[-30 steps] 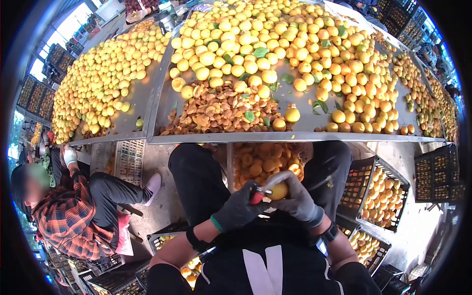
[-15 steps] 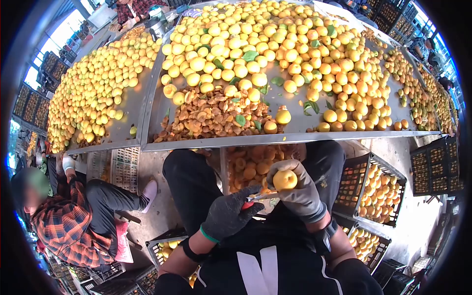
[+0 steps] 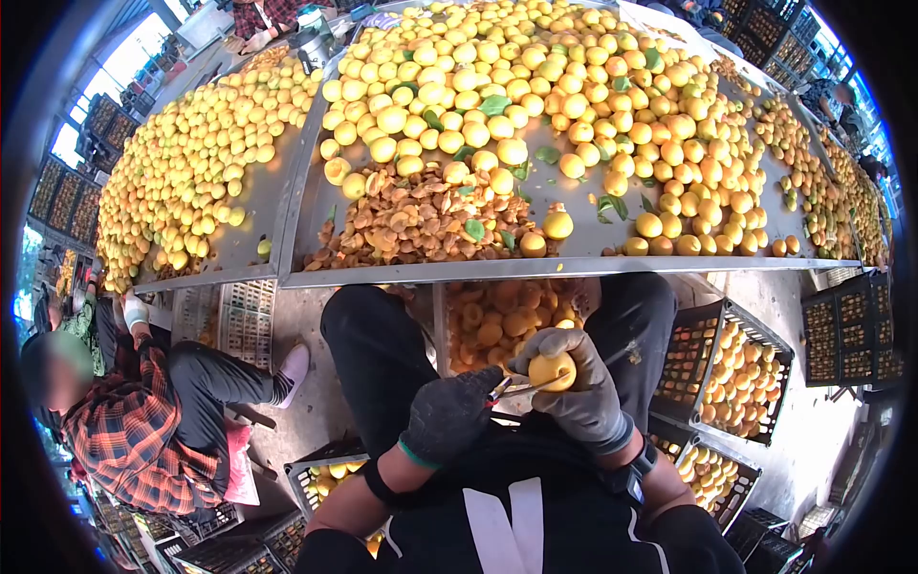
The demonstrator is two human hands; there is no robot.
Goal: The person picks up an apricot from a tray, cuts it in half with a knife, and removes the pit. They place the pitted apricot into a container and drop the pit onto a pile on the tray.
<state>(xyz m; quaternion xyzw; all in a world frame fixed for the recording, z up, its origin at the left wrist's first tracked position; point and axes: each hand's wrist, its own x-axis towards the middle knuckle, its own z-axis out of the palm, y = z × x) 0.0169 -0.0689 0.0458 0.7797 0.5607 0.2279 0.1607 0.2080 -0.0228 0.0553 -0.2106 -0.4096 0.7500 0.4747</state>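
My left hand [image 3: 447,418], in a dark glove with a green cuff, is closed round a small knife [image 3: 497,390] with a red and black handle. The thin blade points right and meets the yellow fruit [image 3: 552,372]. That fruit sits in the fingers of my right hand [image 3: 586,399], which wears a grey glove. Both hands are close together above my lap. Just beyond them, between my knees, a crate of orange fruit halves [image 3: 502,320] is partly hidden by the table edge and my right hand.
A metal table [image 3: 574,269] carries yellow fruit, leaves and a heap of brown-orange pieces [image 3: 421,222]. Black crates of fruit [image 3: 740,383] stand at the right, another crate [image 3: 330,478] at lower left. A person in a plaid shirt [image 3: 129,430] sits at left; others are farther back.
My left hand has turned and the knife blade has come up against the fruit. The fruit has turned and sits slightly lower in my right hand. The view has shifted slightly.
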